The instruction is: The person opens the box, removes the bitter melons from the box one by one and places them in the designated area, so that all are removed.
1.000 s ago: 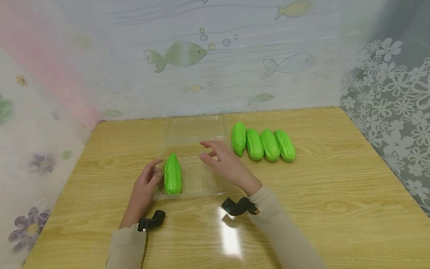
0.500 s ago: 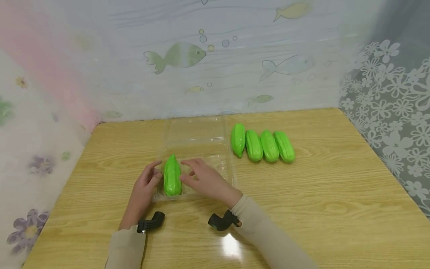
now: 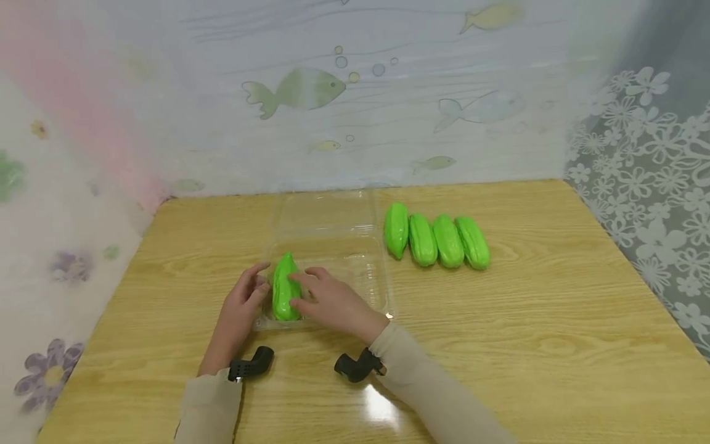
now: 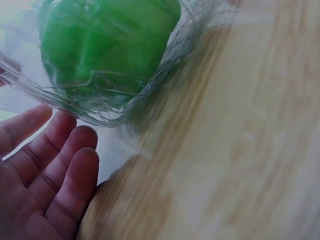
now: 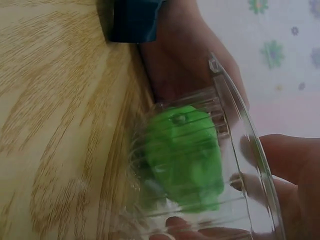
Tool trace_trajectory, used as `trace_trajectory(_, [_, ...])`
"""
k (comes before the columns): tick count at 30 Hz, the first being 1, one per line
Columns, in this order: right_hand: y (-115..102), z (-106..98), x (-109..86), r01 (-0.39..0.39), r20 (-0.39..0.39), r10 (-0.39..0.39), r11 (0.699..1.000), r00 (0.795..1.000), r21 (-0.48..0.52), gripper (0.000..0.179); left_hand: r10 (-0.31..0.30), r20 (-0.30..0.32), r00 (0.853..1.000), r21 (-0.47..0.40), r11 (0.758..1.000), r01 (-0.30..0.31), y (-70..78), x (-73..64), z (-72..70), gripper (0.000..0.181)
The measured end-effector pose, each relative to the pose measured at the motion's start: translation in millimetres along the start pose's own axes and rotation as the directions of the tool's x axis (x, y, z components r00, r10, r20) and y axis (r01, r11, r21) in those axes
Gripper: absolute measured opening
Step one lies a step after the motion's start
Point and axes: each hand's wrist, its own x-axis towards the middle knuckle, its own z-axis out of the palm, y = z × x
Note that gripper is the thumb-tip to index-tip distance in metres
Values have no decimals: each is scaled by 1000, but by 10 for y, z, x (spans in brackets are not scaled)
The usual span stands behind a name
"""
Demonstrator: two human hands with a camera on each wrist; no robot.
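A bright green, ridged, oblong piece like a toy vegetable [image 3: 285, 296], its tip pointed, lies along the left side of a clear plastic clamshell box [image 3: 344, 290]. My left hand [image 3: 240, 308] rests at the box's left wall, fingers relaxed. Those fingers [image 4: 70, 177] reach just below the box's edge in the left wrist view. My right hand [image 3: 335, 306] reaches over the box from the right, finger and thumb spread and touching the green piece's right side. In the right wrist view the green piece [image 5: 187, 160] shows through the plastic wall, with right fingers [image 5: 287, 165] above the rim.
Several more green pieces [image 3: 435, 240] lie in a row on the wooden table [image 3: 527, 320], right of the box. The box's lid [image 3: 327, 213] lies folded back toward the patterned wall [image 3: 388, 123]. Each wrist carries a black camera mount [image 3: 252, 365].
My right hand has moved left and down across the box to the green piece and now touches it. The left hand has stayed at the box's left wall.
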Motion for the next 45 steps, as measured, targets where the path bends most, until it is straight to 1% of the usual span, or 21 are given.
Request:
trace_trajectory(3, [-23,6,25,-13,22,14,1000,1000,-28,51,0,0,1000,1,1000,0,28,9,11,38])
trace_trajectory(7, [-28,33,73,9,36,-8,999,999,-49,51,-21,5,1000,10,1000,21,-56,46,26,39])
trace_trajectory(9, [-29,45,88,21,45,-19,999,999,-35,51,-24,6,1000,8,1000,24,-72,52,30,38])
trace_trajectory(12, [-43,57,98,43,61,-42,999,997,-30,50,-14,1,1000,-1,1000,14,0,33,31,38])
trace_trajectory(15, [-67,68,95,65,66,-61,996,996,-63,47,-4,-6,1000,-3,1000,4,121,-7,24,38])
trace_trajectory(17, [-83,76,90,76,56,-72,994,996,-83,45,-2,-7,1000,0,1000,2,187,-31,16,38])
trace_trajectory(19, [-91,85,88,76,34,-74,993,997,-91,43,-7,-6,1000,6,1000,7,211,-40,4,38])
trace_trajectory(26, [-70,94,96,53,-60,-57,996,997,-73,34,-20,-10,1000,0,1000,20,223,-30,3,38])
trace_trajectory(30, [-52,90,95,35,-114,-38,999,993,-24,31,-27,-21,999,13,1000,28,224,-32,13,38])
trace_trajectory(33, [-31,101,104,15,-141,-10,999,990,39,29,-35,-25,999,28,999,36,235,-44,10,38])
trace_trajectory(40, [-7,102,97,-8,-209,48,982,977,188,31,-30,-39,999,20,999,31,-128,25,16,38])
trace_trajectory(45, [-12,70,68,-32,-234,97,963,968,267,33,-26,-39,999,7,1000,26,-135,25,7,37])
